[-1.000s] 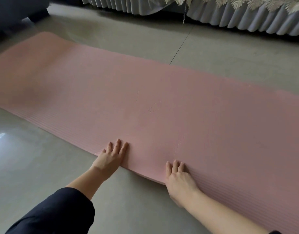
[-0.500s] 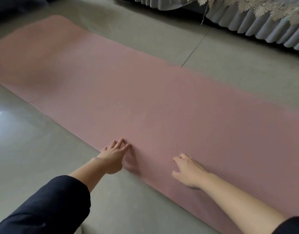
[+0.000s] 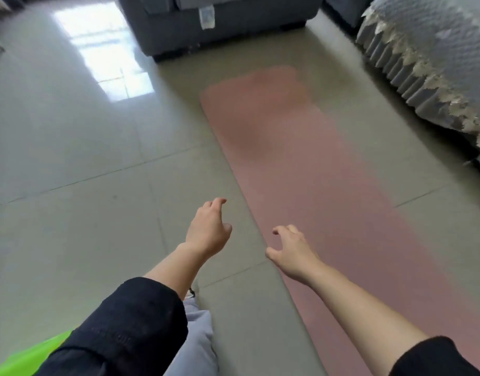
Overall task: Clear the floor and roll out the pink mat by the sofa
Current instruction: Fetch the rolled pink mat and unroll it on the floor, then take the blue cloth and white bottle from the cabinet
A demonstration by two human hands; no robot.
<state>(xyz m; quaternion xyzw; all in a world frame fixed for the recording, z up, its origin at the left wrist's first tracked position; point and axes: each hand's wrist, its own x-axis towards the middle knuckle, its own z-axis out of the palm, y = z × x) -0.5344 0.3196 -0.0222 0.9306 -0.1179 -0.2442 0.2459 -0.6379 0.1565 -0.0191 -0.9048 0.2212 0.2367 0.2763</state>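
The pink mat (image 3: pixel 309 164) lies flat and unrolled on the tiled floor, running from the lower right up toward the dark grey sofa (image 3: pixel 219 23). My left hand (image 3: pixel 210 229) hovers over bare floor just left of the mat's long edge, fingers loosely curled and holding nothing. My right hand (image 3: pixel 290 249) is raised at that same edge, partly above the mat, fingers curled apart and empty. Neither hand touches the mat.
A grey ruffled cover with leaf-shaped trim (image 3: pixel 434 63) hangs along the right side next to the mat. Glossy floor tiles (image 3: pixel 70 158) with window glare spread to the left. Something bright green (image 3: pixel 30 359) and my grey trouser leg (image 3: pixel 200 340) show at the bottom left.
Both hands have lifted off the mat's near edge and pulled back. The view has swung so the mat now runs lengthwise away toward the sofa.
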